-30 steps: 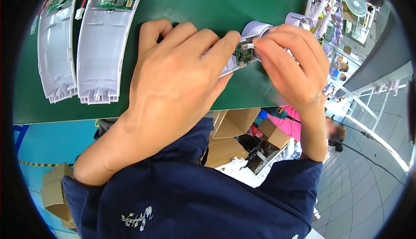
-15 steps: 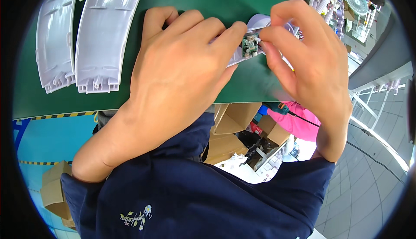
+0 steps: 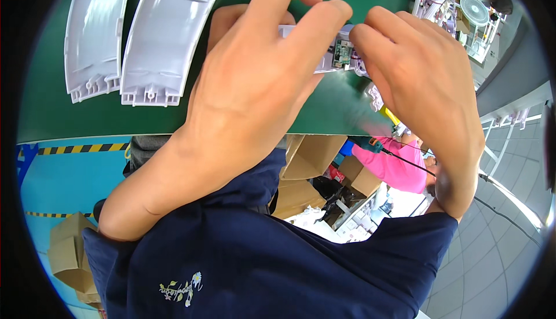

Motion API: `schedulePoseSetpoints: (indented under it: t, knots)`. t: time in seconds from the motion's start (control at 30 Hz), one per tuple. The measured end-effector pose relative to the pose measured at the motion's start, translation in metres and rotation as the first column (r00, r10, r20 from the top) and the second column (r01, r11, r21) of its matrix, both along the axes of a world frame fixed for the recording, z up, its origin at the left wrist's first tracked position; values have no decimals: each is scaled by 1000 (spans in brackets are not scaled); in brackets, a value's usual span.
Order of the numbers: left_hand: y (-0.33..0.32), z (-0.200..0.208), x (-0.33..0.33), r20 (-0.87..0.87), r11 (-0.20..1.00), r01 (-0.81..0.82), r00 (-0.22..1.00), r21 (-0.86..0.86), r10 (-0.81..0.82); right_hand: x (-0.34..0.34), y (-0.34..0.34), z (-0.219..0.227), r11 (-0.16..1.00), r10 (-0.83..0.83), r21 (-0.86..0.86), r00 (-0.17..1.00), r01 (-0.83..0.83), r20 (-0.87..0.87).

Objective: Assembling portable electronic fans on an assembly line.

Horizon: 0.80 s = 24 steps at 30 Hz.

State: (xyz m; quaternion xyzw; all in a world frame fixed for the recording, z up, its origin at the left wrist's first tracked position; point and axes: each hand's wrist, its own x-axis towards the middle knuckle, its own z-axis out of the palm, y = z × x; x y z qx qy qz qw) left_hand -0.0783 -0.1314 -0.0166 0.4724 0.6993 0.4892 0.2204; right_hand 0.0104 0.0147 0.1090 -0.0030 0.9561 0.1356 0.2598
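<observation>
Holds the white housing (image 3: 327, 64) over the green counter (image 3: 336, 107) in the left hand's (image 3: 249, 81) closed grip, probably to steady its small circuit board (image 3: 344, 54). Curls the right hand (image 3: 420, 70) at the housing's right end; cannot tell that grip's contents. Left of the housing: two curved panels (image 3: 165, 35). Nearer the body than the housing: cardboard (image 3: 315, 162), blue floor (image 3: 75, 174).

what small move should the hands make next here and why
I'd probably ease the right hand slightly aside while the left hand steadies the white plastic part: the right fingers crowd the right side of the small green circuit board, and what their tips touch is hidden, so a clearer view seems useful.
</observation>
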Motion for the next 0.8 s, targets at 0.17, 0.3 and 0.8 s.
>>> schedulePoseSetpoints:
  t: [0.17,0.3,0.8]
  knots:
    - [-2,1,5,223,983,-64,974,173,24,-6,7,2,999,18,-42,998,-15,57]
    - [7,-12,15,424,954,-187,903,236,72,-6,12,2,999,13,-37,999,-11,40]
    - [30,8,44,994,923,-370,9,106,-111,17,30,-5,952,-233,-218,971,216,-54]
